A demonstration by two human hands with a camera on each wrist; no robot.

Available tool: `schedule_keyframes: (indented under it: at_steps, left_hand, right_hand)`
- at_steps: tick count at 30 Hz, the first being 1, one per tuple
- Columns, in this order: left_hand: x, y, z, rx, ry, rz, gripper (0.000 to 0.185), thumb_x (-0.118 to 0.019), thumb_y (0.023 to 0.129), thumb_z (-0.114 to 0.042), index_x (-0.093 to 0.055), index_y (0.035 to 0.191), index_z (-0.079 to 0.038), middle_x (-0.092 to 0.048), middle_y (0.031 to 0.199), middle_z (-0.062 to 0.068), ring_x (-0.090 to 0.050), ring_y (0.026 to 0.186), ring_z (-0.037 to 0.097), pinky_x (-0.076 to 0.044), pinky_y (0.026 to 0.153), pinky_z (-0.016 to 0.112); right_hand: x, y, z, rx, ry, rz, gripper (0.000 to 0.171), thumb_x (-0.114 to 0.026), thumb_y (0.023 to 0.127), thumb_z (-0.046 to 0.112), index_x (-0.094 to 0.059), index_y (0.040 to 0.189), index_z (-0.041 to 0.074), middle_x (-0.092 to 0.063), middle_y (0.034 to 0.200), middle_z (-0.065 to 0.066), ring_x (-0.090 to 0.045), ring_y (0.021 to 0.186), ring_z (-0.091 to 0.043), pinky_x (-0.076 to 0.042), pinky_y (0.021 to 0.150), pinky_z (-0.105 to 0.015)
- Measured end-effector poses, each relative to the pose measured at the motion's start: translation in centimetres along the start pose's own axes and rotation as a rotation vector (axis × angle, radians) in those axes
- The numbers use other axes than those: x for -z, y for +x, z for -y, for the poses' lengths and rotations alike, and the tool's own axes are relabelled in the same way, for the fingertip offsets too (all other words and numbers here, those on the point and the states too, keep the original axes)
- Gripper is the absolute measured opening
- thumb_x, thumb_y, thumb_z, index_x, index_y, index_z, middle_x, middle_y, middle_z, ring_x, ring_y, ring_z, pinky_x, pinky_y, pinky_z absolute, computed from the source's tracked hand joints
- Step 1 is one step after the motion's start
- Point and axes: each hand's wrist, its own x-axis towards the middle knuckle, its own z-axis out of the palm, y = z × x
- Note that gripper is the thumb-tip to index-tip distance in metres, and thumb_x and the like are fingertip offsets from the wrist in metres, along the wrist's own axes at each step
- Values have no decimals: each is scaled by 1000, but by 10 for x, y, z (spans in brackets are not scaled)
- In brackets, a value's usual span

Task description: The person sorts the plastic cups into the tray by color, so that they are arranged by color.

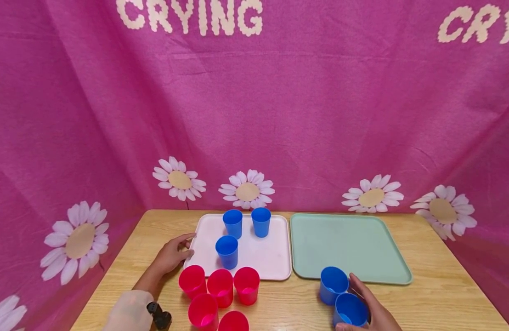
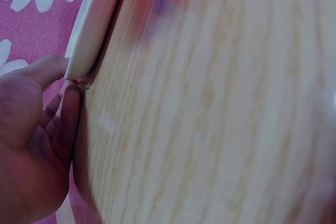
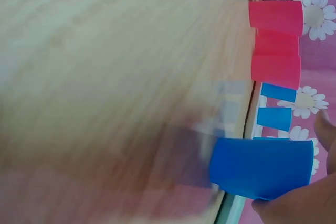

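Your right hand [image 1: 370, 308] grips the near blue cup [image 1: 350, 311] on the worktop [image 1: 444, 294] below the green tray [image 1: 349, 246]; lift straight, clear its neighbour; left hand [image 1: 172, 253] pinches the white tray [image 1: 271, 262] edge, steady it

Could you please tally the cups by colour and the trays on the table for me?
Blue cups: 5
Red cups: 5
Trays: 2, one pink, one green
Total: 12
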Motion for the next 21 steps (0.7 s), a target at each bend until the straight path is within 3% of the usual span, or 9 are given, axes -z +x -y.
schedule_keyframes:
  at_steps: [5, 10, 15, 21]
  left_hand:
    - [0, 0, 0, -13, 8, -1, 55, -71, 94, -3, -57, 146, -8, -59, 107, 11, -53, 99, 26, -49, 69, 22]
    - [1, 2, 1, -24, 24, 0, 55, -71, 93, -3, -57, 147, -7, -59, 106, 10, -53, 99, 25, -49, 70, 22]
    - [1, 2, 2, -13, 22, 5, 56, -71, 93, -3, -56, 147, -8, -59, 107, 10, -52, 102, 26, -49, 73, 23]
    - [1, 0, 3, -3, 23, 3, 57, -71, 93, -3, -56, 148, -8, -59, 108, 9, -52, 105, 25, -50, 75, 24]
  right_hand:
    - [-4, -2, -3, -62, 9, -50, 108, -86, 82, 46, -27, 159, 0, -41, 155, -31, -43, 139, -52, -49, 102, -59]
    - [-2, -3, -5, -135, 41, -42, 102, -83, 83, 51, -33, 158, 5, -44, 151, -32, -52, 129, -51, -56, 92, -54]
    - [2, -6, -6, -130, -24, -57, 98, -82, 83, 54, -39, 155, 3, -47, 146, -36, -58, 120, -50, -58, 86, -54]
    - [14, -9, -1, -118, -79, -70, 99, -80, 81, 60, -42, 153, 4, -48, 145, -36, -55, 122, -56, -57, 88, -57]
